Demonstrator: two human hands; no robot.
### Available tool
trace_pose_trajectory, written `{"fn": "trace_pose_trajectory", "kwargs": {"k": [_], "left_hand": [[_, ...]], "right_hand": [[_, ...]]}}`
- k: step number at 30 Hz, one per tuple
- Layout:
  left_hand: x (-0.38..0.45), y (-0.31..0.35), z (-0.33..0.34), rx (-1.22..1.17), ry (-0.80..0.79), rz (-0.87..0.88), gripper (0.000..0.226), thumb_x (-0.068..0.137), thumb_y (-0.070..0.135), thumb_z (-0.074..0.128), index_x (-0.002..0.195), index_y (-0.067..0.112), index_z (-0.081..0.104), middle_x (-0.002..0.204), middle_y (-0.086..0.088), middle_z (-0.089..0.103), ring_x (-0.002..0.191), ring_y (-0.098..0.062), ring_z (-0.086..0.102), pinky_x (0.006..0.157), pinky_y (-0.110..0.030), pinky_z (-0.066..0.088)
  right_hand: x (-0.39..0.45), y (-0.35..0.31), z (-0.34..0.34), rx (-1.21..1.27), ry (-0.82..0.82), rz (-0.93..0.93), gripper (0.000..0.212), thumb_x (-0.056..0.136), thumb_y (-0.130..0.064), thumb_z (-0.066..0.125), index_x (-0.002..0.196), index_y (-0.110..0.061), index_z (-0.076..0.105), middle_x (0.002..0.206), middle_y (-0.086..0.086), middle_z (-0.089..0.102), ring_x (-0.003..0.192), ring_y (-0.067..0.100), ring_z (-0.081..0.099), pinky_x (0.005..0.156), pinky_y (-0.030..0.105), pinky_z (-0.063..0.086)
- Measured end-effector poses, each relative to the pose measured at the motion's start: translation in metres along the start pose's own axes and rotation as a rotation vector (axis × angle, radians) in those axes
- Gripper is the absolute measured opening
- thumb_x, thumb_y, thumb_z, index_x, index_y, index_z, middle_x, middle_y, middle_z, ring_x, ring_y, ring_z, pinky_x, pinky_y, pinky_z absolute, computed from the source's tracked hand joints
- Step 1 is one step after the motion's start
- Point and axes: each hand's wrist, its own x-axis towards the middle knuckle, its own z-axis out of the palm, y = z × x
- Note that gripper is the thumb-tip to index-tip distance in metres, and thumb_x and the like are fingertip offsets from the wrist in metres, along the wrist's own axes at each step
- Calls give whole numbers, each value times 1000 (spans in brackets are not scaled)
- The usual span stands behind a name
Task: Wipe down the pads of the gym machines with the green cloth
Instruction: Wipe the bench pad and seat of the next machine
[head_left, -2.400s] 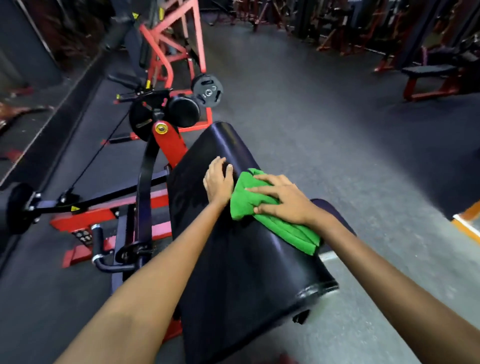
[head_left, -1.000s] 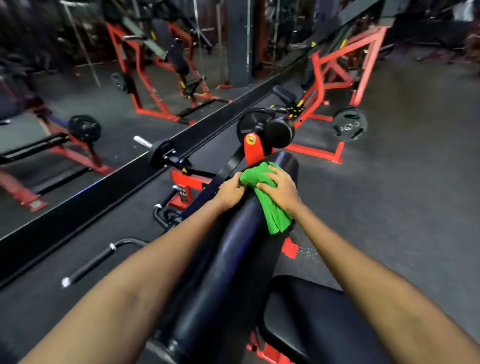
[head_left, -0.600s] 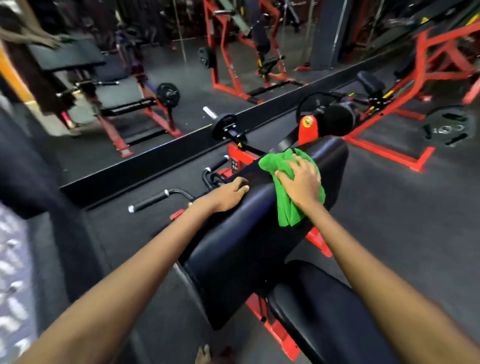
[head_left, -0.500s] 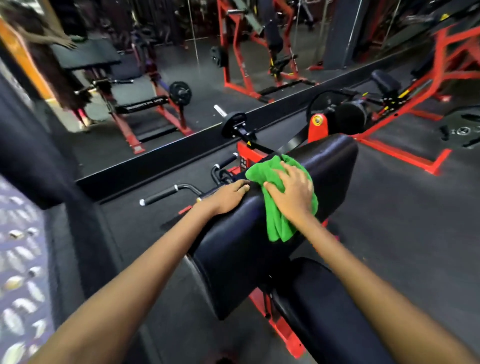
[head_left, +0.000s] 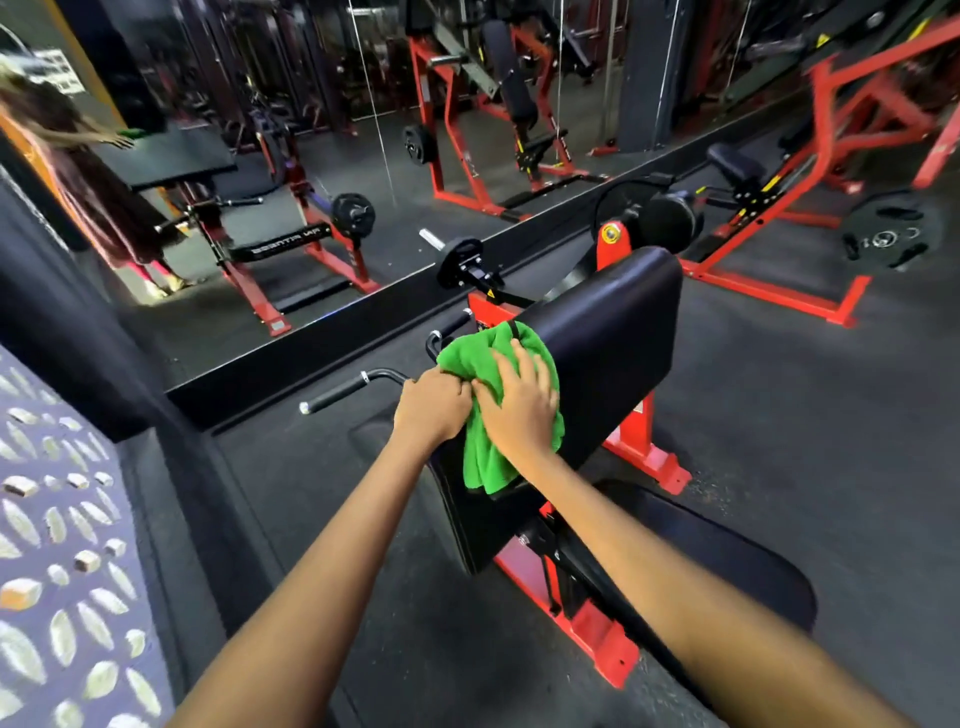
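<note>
I see the green cloth (head_left: 496, 410) lying on the near, left end of the black arm pad (head_left: 602, 353) of the machine, with its lower part hanging down over the pad's edge. My right hand (head_left: 519, 410) lies flat on top of the cloth, the fingers straight and a little spread, pressing it onto the pad; it does not grasp the cloth. My left hand (head_left: 431, 408) is just beside it on the left, touching the cloth's edge, and its fingers are curled in against the cloth; it looks like a pinch on the fabric, but the fingertips are partly hidden, so I cannot tell this for sure. The two hands touch each other at the thumbs. The pad is tilted and sits on a red frame (head_left: 639, 457), and below it, nearer to me, there is the black seat (head_left: 727, 566) of the same machine. Left of the hands a black handle bar (head_left: 343, 392) sticks out toward the wall. Behind it a large mirror (head_left: 311, 156) shows other red machines. On the right, a weight plate (head_left: 891, 236) hangs on another red machine.
</note>
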Motion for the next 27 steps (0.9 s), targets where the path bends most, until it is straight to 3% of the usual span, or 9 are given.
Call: {"fn": "trace_pose_trajectory", "kwargs": {"k": [3,5,7,12,17,23,27], "left_hand": [[-19,-2,3,25,93,5,43,100,34,31,115,4,58,126,-15,56,116,-34,52,93,-43,39],[-24,-5,8,56,83,47,60,96,49,37,138,6,41,143,-13,44,129,-30,43,100,-42,36],[-31,-7,11,132,68,90,81,90,61,42,148,7,24,153,-12,30,138,-27,33,108,-41,30],[-44,-5,12,239,120,109,90,81,72,46,143,8,29,148,-11,34,135,-28,33,108,-41,28],[-40,-3,8,237,34,78,101,81,73,46,151,8,13,156,-13,20,141,-29,23,113,-42,22],[-20,9,14,303,80,99,97,82,75,38,151,11,13,154,-9,24,136,-29,31,108,-45,26],[15,28,17,263,42,189,99,84,72,42,153,12,5,160,-5,10,145,-24,16,114,-42,18]], "right_hand": [[-2,10,-10,-29,-57,-61,55,94,-46,49,144,-29,37,158,-6,20,144,22,15,113,52,23],[10,19,-24,-38,-115,-32,57,94,-48,48,146,-30,34,158,-7,16,145,24,14,112,54,23],[17,18,-32,-28,-148,34,58,95,-47,47,147,-28,32,159,-6,13,145,28,12,113,55,22],[0,5,-24,-176,-176,-67,57,97,-47,42,149,-27,28,160,-5,10,145,30,9,114,55,18],[29,22,-36,-199,-151,-66,58,96,-51,41,147,-25,32,158,-3,18,143,30,17,113,52,24],[43,35,-35,-243,-145,-113,58,96,-52,40,147,-25,33,158,-1,19,144,30,15,114,52,21],[81,60,-49,-248,-159,-65,59,95,-54,39,146,-26,33,158,-3,19,144,29,13,112,55,22]]}}
